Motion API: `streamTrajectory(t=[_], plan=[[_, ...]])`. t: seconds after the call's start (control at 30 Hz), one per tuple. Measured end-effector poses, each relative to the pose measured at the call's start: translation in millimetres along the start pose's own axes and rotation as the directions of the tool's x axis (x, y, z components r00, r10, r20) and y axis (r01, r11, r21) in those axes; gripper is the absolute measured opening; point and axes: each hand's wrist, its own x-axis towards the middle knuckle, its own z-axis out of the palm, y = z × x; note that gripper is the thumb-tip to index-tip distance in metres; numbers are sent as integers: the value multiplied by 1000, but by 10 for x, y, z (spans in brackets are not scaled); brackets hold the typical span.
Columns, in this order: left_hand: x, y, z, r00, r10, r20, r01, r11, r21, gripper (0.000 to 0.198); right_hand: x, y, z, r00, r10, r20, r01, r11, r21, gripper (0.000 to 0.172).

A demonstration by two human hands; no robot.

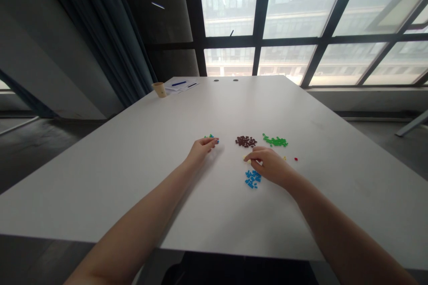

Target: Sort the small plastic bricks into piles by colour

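Two bare forearms [133, 231] come in over the near edge of the pale grey desk [140, 178], and both hands work near its middle, well apart from each other. The right hand [269, 167] lies palm down, its grip closed between thumb and forefinger on a pale yellow brick [248, 160] that barely shows past the fingertips. Just below that hand, toward the near edge, sits a loose pile of small sky-blue plastic bricks [253, 178], almost touching the hand. The left hand [202, 150] rests a little farther left, its grip pinched tight on a blue brick [217, 142] at the fingertips. A few teal and green bricks [209, 136] lie just beyond those fingers; whether they touch is too small to tell.

Farther out, between the hands, lies a heap of dark brown bricks [246, 141], with a heap of bright green bricks [275, 141] just to its right. A lone yellow brick [284, 158] and a lone red brick [296, 159] sit apart, right of the right hand.

Near the far left corner of the desk stand a tan paper cup [159, 89] and, just beside it, sheets of paper [183, 85] with a blue pen [179, 83] on top. Two small dark round holes [226, 80] mark the far edge. Beyond the desk rise a dark curtain [100, 31] at left and a tall black-framed window [267, 22].
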Motion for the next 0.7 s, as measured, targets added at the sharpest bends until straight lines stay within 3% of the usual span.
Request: streamTrajectory(t=[0.13, 0.27, 0.53, 0.7], plan=[[-203, 139, 157, 947, -218, 237, 288, 902, -322, 18, 27, 6, 19, 994, -32, -101, 32, 999, -5, 25], [-362, 229, 243, 870, -306, 387, 449, 815, -365, 12, 44, -5, 65, 970, -74, -232, 72, 997, -14, 20], [-450, 193, 297, 775, -296, 559, 524, 796, -305, 20, 34, -53, 144, 946, -157, -283, 152, 988, -39, 15], [-454, 180, 320, 768, -297, 568, 522, 804, -284, 24, 35, -60, 138, 947, -188, -261, 179, 982, -59, 14]])
